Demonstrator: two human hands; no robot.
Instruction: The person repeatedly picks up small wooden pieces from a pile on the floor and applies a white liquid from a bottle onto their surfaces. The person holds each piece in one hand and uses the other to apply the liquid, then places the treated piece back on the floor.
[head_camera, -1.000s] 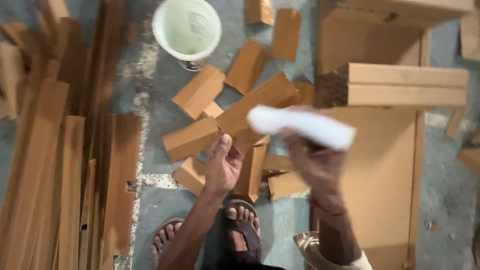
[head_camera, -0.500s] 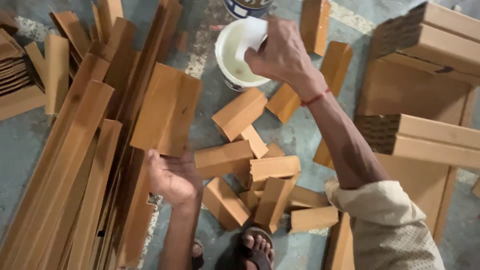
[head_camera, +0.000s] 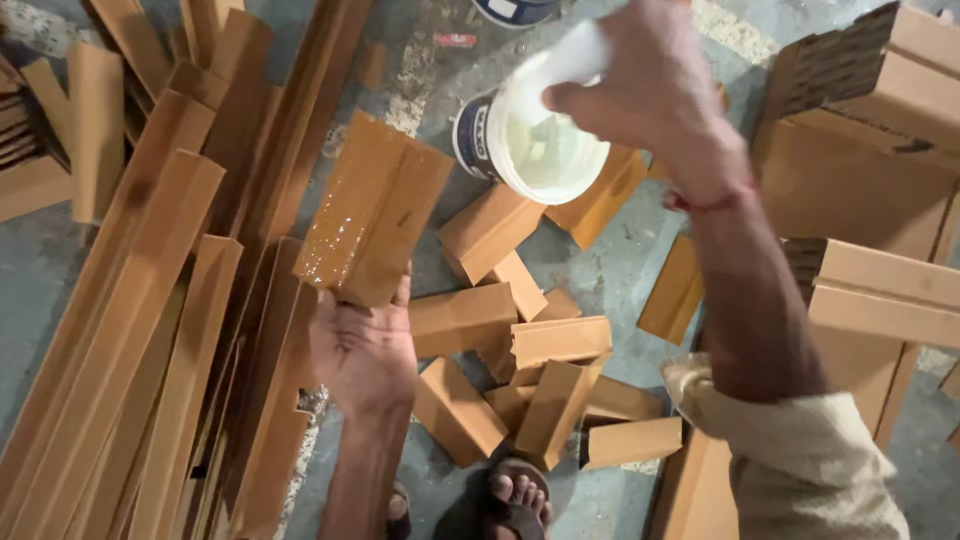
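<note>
A folded brown cardboard angle piece (head_camera: 375, 210), glossy with wet patches on its face, is held from below by the left hand (head_camera: 362, 352) — palm up, fingers curled round its lower end. It is tilted above the grey concrete floor (head_camera: 620, 250), just left of a white plastic bucket of pale liquid (head_camera: 535, 150). The right hand (head_camera: 640, 85) is closed on a white brush-like handle (head_camera: 575, 62) over the bucket rim; the tip is hidden. Short brown cardboard offcuts (head_camera: 530, 350) are scattered below the bucket — long brown cardboard strips (head_camera: 150, 330) are stacked at left. Sandalled toes (head_camera: 510, 495) are seen at the bottom edge.
</note>
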